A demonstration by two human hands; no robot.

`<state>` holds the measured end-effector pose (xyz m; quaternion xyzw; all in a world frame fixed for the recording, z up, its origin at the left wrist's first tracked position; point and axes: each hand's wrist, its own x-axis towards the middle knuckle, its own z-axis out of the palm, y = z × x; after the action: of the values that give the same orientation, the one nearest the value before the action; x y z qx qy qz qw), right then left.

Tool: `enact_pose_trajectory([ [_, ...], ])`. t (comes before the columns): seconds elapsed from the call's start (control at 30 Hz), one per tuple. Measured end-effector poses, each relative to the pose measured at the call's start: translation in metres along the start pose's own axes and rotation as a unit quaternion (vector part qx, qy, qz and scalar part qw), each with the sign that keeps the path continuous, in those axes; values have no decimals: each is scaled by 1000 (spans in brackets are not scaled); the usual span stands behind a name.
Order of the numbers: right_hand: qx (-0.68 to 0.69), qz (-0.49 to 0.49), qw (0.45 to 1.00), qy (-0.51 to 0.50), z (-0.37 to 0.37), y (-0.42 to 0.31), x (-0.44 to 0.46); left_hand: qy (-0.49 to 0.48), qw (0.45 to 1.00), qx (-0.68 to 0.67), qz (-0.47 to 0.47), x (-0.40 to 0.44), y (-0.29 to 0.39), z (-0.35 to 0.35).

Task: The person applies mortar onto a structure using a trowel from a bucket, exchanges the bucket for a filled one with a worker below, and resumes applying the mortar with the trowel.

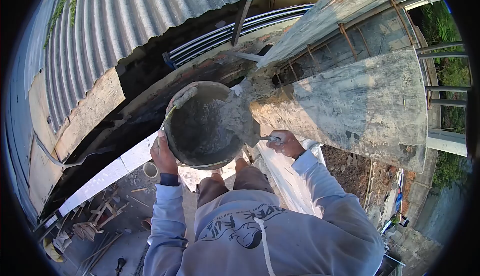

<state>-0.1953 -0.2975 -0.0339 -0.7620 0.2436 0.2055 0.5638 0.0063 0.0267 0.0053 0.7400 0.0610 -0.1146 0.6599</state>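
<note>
Left hand (164, 155) first: it gripped the side of the round, dark, mortar-smeared bucket (182, 143), out in front of the person's knees. And the right hand (286, 144), closed round the handle of a thin-shanked metal trowel (263, 138), worked wet grey mortar (231, 118) at the rim, near a broad, weathered grey panel (360, 111)!

rough mortar (235, 118), matt cloth sweatshirt (310, 233)
</note>
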Motion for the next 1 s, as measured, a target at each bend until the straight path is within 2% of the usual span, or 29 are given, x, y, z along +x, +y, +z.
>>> enact_pose_trajectory([
  [0.03, 73, 56, 995, -25, -10, 15, 8, 3, 1000, 13, 3, 2, -3, -2],
  [0.07, 208, 94, 973, -21, -20, 29, 22, 8, 1000, 25, 7, 6, -5, -3],
  [0.1, 255, 110, 961, -9, -35, 44, 38, 10, 1000, 27, 1, 10, -6, -3],
  [0.17, 446, 141, 880, 76, -41, 64, 75, 20, 999, 29, -17, 10, -4, -3],
  [0.2, 450, 142, 877, 86, -40, 73, 88, 23, 997, 72, -16, 8, 0, -3],
  [0.27, 463, 139, 868, 112, -30, 85, 107, 33, 997, 63, -17, 5, 0, 0],
  [0.37, 533, 79, 818, 199, 6, 91, 120, 36, 998, 52, -14, 3, -4, 5],
  [0.4, 542, 70, 816, 188, 12, 88, 120, 31, 997, 67, -12, 4, -3, 3],
  [0.5, 418, 106, 884, 180, 18, 79, 125, 36, 996, 82, -6, 8, -2, 5],
  [0.53, 417, 102, 887, 169, 15, 87, 128, 44, 996, 80, -5, 8, -3, 6],
  [0.67, 506, 138, 833, 177, -7, 93, 136, 22, 997, 79, -11, 8, 0, 4],
  [0.77, 479, 108, 845, 213, 7, 109, 129, 28, 997, 77, -16, 7, 2, 3],
  [0.8, 518, 74, 818, 240, 22, 111, 125, 31, 997, 72, -17, 4, 5, 6],
  [0.83, 529, 99, 805, 251, 27, 93, 116, 37, 997, 64, -13, 6, 7, 10],
  [0.9, 504, 138, 822, 227, 33, 81, 116, 39, 997, 70, 1, 10, 6, 12],
  [0.97, 484, 93, 851, 181, 26, 67, 127, 31, 997, 77, -5, 5, 5, 13],
  [1.0, 466, 129, 857, 177, 25, 70, 136, 26, 997, 78, -9, 6, 9, 16],
])
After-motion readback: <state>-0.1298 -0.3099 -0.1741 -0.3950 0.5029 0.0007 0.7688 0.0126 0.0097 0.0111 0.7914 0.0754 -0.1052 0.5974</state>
